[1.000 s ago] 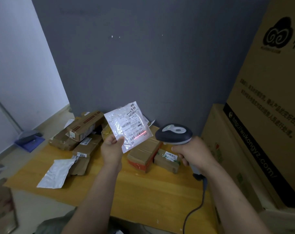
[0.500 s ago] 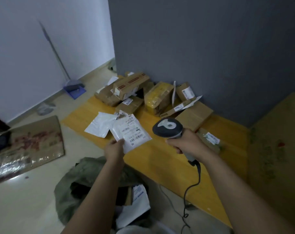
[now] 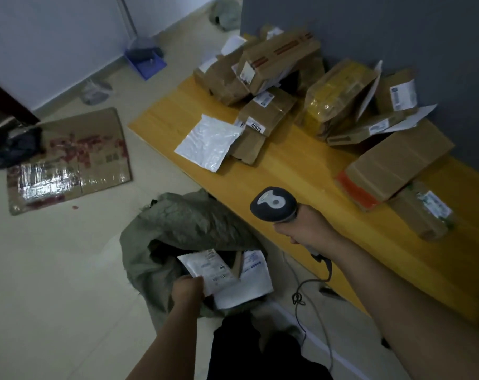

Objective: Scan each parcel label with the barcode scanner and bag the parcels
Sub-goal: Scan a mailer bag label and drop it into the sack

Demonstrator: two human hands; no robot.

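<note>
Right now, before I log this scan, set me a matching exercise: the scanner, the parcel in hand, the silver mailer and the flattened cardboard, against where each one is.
Things
1. barcode scanner
2. labelled white parcel
3. silver mailer
4. flattened cardboard

Places
A. lying flat on the floor
B. held by the left hand at the green bag mouth
C. on the yellow table, beside the boxes
D. gripped in the right hand

Pairs: 1-D, 2-B, 3-C, 4-A
</note>
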